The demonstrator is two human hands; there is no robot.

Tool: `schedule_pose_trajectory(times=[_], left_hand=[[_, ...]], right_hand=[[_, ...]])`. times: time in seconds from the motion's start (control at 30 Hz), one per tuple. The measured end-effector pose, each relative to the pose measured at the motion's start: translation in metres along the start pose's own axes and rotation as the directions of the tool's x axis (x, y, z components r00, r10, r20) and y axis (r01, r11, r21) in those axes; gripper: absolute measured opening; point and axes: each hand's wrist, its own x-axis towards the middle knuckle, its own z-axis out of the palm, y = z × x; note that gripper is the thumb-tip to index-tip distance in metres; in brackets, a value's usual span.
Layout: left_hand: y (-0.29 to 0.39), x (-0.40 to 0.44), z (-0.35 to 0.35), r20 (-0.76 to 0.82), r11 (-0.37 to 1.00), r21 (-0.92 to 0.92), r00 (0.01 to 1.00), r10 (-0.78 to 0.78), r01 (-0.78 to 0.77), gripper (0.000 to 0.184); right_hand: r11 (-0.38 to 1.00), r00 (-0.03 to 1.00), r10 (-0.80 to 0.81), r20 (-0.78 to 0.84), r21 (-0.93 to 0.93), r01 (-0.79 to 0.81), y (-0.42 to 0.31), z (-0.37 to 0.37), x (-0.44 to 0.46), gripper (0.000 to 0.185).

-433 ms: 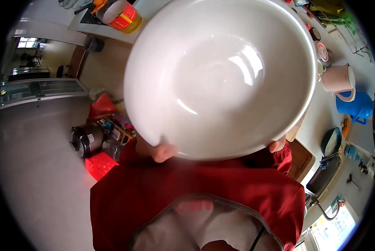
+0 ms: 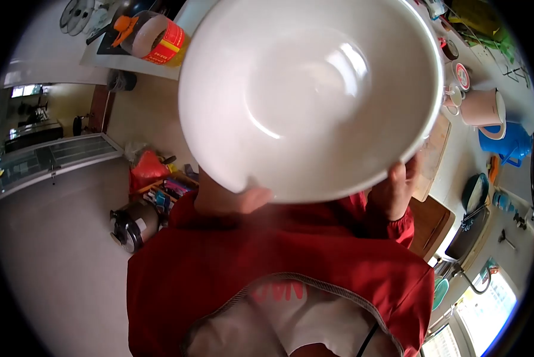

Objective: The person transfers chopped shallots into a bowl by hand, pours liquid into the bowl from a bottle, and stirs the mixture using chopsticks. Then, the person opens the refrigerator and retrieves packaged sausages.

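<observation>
The left hand (image 2: 241,202) and right hand (image 2: 397,189) are holding the white bowl (image 2: 303,104) by its near rim, before the torso, its interior facing the camera. The left thumb is overlapping the rim; the bowl is concealing the remaining left fingers. A pink jug (image 2: 480,107) is standing beyond the right hand.

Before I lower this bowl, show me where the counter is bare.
Bare counter shows between the wooden board, pink jug and dark pan; the board's visible part looks bare too. Around the jug it is crowded: cups and a blue pitcher. The bowl may hide more.
</observation>
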Motion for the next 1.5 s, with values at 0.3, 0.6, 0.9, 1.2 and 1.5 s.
schedule_pose_trajectory(times=[0.3,0.6,0.9,1.2,1.5], left_hand=[[-0.012,0.055,-0.034,0.009,0.747,-0.638,0.972,-0.235,0.187,0.073],[-0.039,0.070,-0.059,0.388,0.870,-0.388,0.910,-0.144,0.303,0.044],[-0.065,0.063,-0.047,0.375,0.536,-0.698,0.880,-0.292,0.475,0.043],[-0.062,0.068,-0.070,0.397,0.679,-0.666,0.918,-0.028,0.309,0.052],[-0.061,0.072,-0.074,0.301,0.746,-0.658,0.944,0.131,0.106,0.063]], right_hand=[[0.652,0.619,-0.425,0.660,-0.251,0.716,-0.037,0.124,0.030,0.033],[0.832,0.766,-0.256,0.590,-0.269,0.485,-0.016,0.181,0.021,0.061],[0.869,0.799,-0.235,0.553,-0.249,0.428,-0.005,0.186,0.013,0.051],[0.801,0.804,-0.326,0.497,-0.307,0.514,0.003,0.193,0.011,0.045],[0.831,0.848,-0.334,0.413,-0.295,0.471,0.002,0.198,0.000,0.045]])
